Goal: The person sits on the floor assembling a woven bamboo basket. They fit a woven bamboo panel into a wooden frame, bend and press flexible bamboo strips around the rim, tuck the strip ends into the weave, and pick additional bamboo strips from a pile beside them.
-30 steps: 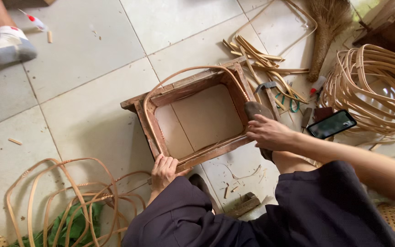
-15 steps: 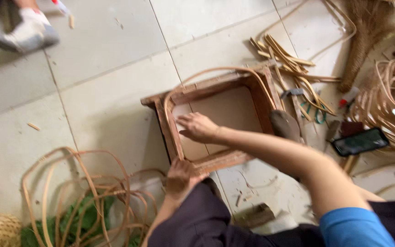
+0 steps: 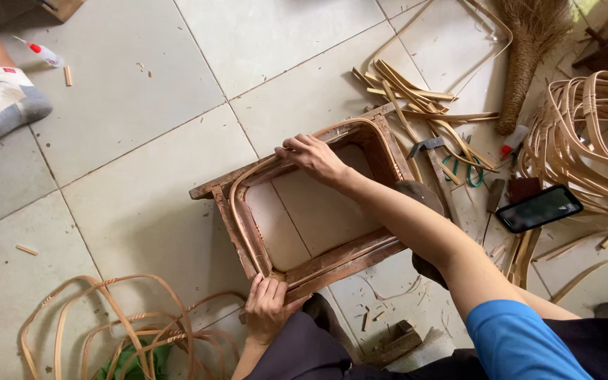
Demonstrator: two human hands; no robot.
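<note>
A rectangular wooden frame [image 3: 228, 211] with a rattan strip bent along its inner rim lies on the tiled floor in front of me. My left hand [image 3: 267, 307] grips the frame's near corner, fingers curled over the edge. My right hand [image 3: 311, 155] reaches across the opening and presses the rattan strip [image 3: 255, 171] against the far rail. Through the frame's opening the pale floor tile shows.
A hammer [image 3: 436, 169] and cut rattan strips [image 3: 402, 88] lie right of the frame, with a phone [image 3: 539, 208], a broom [image 3: 529, 49] and rattan coils [image 3: 585, 134]. More rattan loops [image 3: 114, 324] lie at lower left. Another person's socked foot [image 3: 5, 105] and a glue bottle [image 3: 42, 52] sit top left.
My right hand has moved from the frame's right side across the opening to the far rail. My left hand stays on the near corner. The camera has shifted.
</note>
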